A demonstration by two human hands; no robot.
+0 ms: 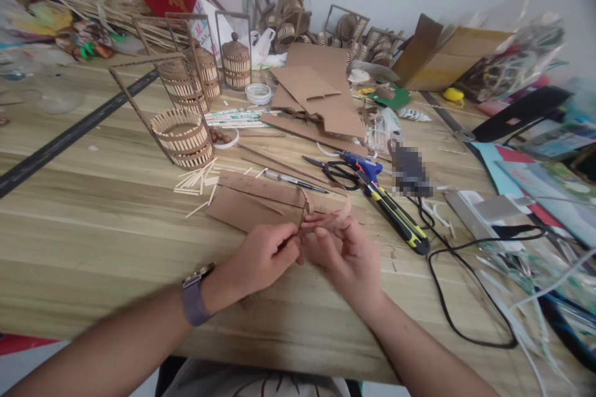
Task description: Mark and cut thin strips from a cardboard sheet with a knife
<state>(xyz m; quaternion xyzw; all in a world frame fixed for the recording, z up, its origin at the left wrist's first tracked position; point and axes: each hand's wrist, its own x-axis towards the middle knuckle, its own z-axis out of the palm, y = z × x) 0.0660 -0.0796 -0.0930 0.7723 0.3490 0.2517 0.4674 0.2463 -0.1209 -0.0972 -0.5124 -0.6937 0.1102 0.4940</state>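
Both of my hands meet over the near middle of the table, holding a thin, curling cardboard strip (345, 203). My left hand (270, 254), with a watch on its wrist, pinches the strip's left part. The fingers of my right hand (347, 254) are closed on its other part, where it bends up in a loop. Just beyond the hands lie flat cardboard pieces (242, 208) with a slit between them. A pen (295, 181) rests along their far edge. Small pale wooden sticks (195, 183) are scattered to the left, by an open stick-and-cardboard basket (181, 139) with a tall handle.
Right of my hands lie a utility knife (395, 217), black scissors (333, 169), a blue glue gun (365, 164) and a looping black cable (470, 341). Cardboard sheets (316, 84), a tape roll (258, 94) and finished lidded baskets (236, 65) stand farther back.
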